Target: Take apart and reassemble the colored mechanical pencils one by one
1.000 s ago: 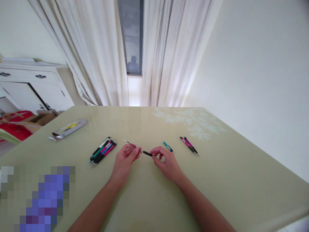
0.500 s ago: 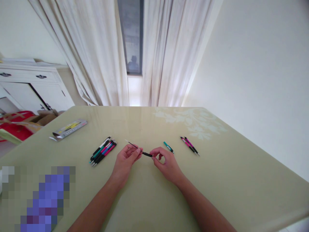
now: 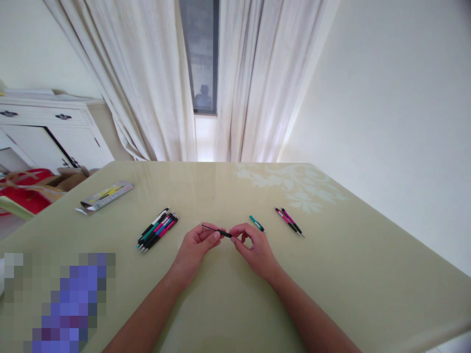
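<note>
Quick snapshot, the pen's in bits rn. Left hand (image 3: 193, 245) and right hand (image 3: 253, 250) meet low over the pale green table (image 3: 331, 274), w/ a thin black pen refill (image 3: 209, 227) and a short black barrel piece (image 3: 225, 234) running between them in one line.

Left fingers (image 3: 212, 237) are pressed together, pinching the refill close to where it meets the barrel piece. The refill's free end pokes out up-left past the fingertips. Right fingers (image 3: 237, 231): thumb + index pinch the other end of the barrel piece, the rest curled loosely. Can't tell if the refill sits inside the piece or only butts against it, too small tbh.

Progress, imo: about midway on this one pen. The two black bits are lined up, but a short teal pen section (image 3: 256, 224) lies on the table just beyond the right hand, not touching it, so the pen isn't whole.

The rest of the lot:
- A bunch of mixed-colour pens (image 3: 157, 229) (teal, pink, blue, white w/ black grips) lies left of the left hand, near but apart.
- Two pink-and-black pens (image 3: 289, 221) lie side by side further right, well apart from any fingers.

Which pile is done vs. waiting, can't say from here.

Also a flat silver-and-yellow pack (image 3: 104, 196) sits at the table's far left.
</note>
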### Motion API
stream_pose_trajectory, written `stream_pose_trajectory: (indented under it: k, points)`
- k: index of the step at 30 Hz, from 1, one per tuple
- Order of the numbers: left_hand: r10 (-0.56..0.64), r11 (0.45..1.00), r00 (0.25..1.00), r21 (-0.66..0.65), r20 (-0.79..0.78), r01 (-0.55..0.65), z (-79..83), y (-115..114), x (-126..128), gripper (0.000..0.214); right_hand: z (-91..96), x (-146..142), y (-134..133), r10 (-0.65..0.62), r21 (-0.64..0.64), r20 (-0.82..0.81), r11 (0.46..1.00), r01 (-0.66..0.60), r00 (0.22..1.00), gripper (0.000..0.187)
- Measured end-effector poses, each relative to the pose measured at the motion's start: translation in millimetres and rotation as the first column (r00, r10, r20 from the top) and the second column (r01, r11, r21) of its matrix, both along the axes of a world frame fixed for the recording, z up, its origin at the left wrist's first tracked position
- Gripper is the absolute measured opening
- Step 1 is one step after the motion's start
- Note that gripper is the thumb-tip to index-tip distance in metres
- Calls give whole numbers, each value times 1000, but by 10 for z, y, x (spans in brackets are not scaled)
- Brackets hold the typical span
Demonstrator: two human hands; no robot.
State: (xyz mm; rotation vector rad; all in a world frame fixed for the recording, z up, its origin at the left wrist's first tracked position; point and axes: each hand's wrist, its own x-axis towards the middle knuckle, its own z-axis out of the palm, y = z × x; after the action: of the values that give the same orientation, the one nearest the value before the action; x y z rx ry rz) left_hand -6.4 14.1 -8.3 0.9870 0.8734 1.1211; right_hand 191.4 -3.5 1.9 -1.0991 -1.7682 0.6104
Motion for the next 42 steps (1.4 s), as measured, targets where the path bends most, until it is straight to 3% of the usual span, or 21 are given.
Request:
stream_pose_trajectory:
  k: [4, 7, 10, 13, 16, 19, 23, 26, 36, 42]
  points:
    - [73, 994, 990, 93, -119, -63, 12, 18, 1, 34, -23, 39, 31, 14, -3, 31, 1000, -14, 999, 11]
    - [143, 978, 964, 183, -222, -103, 5, 36, -2, 38, -73, 185, 120, -174, 57, 142, 984, 167, 974, 17]
    - [164, 960, 940, 267, -299, -83, -3, 28, 11, 36, -188, 386, 237, -396, 110, 276, 918, 381, 876, 27]
    - [141, 960, 934, 278, -328, -47, -2, 0, 30, 28, -316, 533, 324, -428, 71, 350, 899, 432, 833, 23]
    - [162, 954, 918, 295, -362, -52, -2, -18, 31, 27, -363, 576, 356, -394, 27, 365, 910, 413, 844, 8]
    - [217, 930, 876, 365, -430, -51, -9, -21, 19, 25, -305, 525, 336, -342, 6, 333, 933, 360, 879, 8]
    - [195, 925, 861, 379, -470, -3, 3, -26, 17, 29, -158, 359, 245, -162, -16, 197, 986, 169, 967, 10]
    - [165, 914, 860, 402, -483, 50, 21, -34, 30, 26, -76, 233, 164, -87, -12, 156, 996, 90, 984, 12]
    - [210, 882, 815, 465, -541, 81, -13, -25, 9, 23, -28, 164, 90, -19, 28, 108, 999, 16, 994, 13]
    - [212, 863, 797, 491, -565, 118, 16, -38, 2, 22, 29, 144, 54, 11, 30, 172, 999, -17, 985, 13]
